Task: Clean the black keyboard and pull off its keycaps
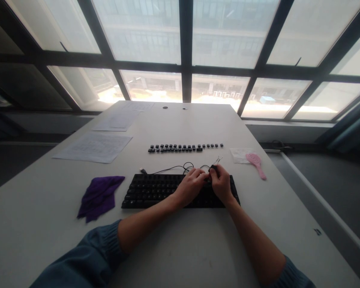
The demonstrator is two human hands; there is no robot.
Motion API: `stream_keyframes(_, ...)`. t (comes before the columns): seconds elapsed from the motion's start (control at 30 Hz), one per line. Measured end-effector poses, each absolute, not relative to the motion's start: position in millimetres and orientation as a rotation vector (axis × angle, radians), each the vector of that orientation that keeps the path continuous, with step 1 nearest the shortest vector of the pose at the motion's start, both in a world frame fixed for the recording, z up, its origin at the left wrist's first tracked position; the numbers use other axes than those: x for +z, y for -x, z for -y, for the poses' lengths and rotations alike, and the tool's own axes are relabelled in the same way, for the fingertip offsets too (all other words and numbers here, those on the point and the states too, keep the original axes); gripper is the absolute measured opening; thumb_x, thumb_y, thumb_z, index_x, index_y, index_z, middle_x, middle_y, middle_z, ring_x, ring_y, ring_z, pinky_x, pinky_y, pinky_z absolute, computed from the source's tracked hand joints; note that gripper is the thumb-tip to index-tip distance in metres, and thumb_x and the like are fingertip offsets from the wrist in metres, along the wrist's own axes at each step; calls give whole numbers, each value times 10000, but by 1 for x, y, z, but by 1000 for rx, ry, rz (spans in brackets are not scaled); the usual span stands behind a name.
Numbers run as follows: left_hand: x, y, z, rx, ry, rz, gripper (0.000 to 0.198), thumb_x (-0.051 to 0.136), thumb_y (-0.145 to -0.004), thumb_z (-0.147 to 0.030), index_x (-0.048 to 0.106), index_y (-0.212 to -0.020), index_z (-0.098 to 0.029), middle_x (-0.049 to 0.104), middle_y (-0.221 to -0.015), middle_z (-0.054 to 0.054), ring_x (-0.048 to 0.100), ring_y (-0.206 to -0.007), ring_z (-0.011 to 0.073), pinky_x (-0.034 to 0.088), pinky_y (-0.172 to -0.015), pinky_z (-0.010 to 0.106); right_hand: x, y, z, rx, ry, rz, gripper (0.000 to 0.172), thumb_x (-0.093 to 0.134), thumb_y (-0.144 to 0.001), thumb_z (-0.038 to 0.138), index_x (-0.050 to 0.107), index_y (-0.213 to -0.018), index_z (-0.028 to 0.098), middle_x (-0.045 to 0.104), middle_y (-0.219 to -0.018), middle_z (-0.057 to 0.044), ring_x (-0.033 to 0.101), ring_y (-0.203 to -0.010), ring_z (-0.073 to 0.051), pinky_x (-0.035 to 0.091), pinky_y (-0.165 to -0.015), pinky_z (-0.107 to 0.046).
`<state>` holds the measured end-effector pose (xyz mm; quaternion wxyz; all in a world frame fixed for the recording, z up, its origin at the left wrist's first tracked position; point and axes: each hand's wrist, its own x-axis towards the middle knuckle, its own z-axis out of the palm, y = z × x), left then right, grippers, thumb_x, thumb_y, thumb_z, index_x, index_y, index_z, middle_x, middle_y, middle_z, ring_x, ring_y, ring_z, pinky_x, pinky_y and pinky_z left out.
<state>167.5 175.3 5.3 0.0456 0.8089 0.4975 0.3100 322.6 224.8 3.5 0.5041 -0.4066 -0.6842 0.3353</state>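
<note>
A black keyboard lies in front of me, its right half partly covered by my hands. Above that half, my right hand is closed around a keycap puller, whose thin wire prongs point up and away from me. My left hand reaches in from the left, its fingers bent together close to the right hand's fingertips; whatever is between them is too small to make out. Beyond the keyboard, several loose black keycaps stand in two rows. The keyboard's thin cable ends in a USB plug.
To the left lies a crumpled purple cloth. Sheets of paper are spread at the far left of the white table. A pink hairbrush overlaps a clear plastic bag on the right. Large windows rise behind the table.
</note>
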Motion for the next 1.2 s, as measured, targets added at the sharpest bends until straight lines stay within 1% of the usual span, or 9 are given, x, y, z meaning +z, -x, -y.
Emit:
stream_keyframes(0.07,5,-169,-174,955,-2478,-1538,168,517,-965,-125,614,-1078,-203,628,-1088,76,531,-1039,239,483,-946,382,3,-322,-225,821,975,1644,240,514,-941,349,504,-741,217,548,-643,14,494,-590,-158,389,-582,-273)
stream_keyframes(0.2,19,-169,-169,1046,-2400,-1601,146,609,-916,-129,629,-1042,-200,595,-1195,91,511,-1106,256,469,-978,400,2,-322,-226,847,990,1579,225,512,-945,354,525,-771,213,572,-651,8,522,-587,-160,409,-588,-273)
stream_keyframes(0.37,56,-151,-203,1149,-2235,-1605,53,645,-914,-213,653,-966,-209,665,-985,48,577,-979,223,470,-928,373,0,-321,-230,892,1002,1510,230,513,-944,364,529,-770,214,564,-627,14,526,-556,-155,417,-569,-268)
stream_keyframes(0.47,66,-140,-254,1118,-2264,-1653,136,665,-897,-229,676,-1031,-202,695,-943,40,597,-939,219,462,-921,366,0,-321,-231,923,986,1504,230,518,-942,370,524,-770,216,564,-619,18,523,-542,-151,412,-550,-261)
stream_keyframes(0.6,53,-138,-321,878,-2406,-1715,137,636,-903,-228,731,-996,-194,706,-954,64,603,-946,225,450,-943,374,-1,-320,-231,919,977,1500,229,506,-950,368,524,-777,218,567,-628,17,521,-546,-149,414,-557,-262)
stream_keyframes(0.73,30,-143,-355,676,-2487,-1721,113,669,-866,-213,758,-933,-194,722,-945,77,602,-950,246,458,-921,384,-2,-320,-232,910,979,1503,236,504,-955,360,528,-770,216,595,-660,-2,547,-588,-160,428,-590,-271)
stream_keyframes(0.8,21,-142,-361,629,-2504,-1712,101,685,-847,-200,765,-908,-197,730,-938,82,601,-953,258,460,-908,392,-2,-319,-232,915,979,1503,231,502,-957,356,533,-776,215,605,-673,-8,554,-599,-163,433,-600,-273)
stream_keyframes(1.0,9,-139,-365,558,-2524,-1749,161,686,-839,-194,763,-981,-196,735,-995,117,580,-1037,303,442,-939,443,-3,-319,-233,928,974,1508,225,504,-956,356,533,-781,217,605,-674,-8,559,-614,-166,436,-604,-275)
stream_keyframes(1.2,9,-135,-365,574,-2539,-1752,160,693,-844,-214,762,-988,-207,721,-1016,105,571,-1032,284,454,-945,418,-2,-320,-232,943,970,1501,214,513,-949,352,538,-785,216,613,-678,-14,551,-609,-168,434,-589,-276)
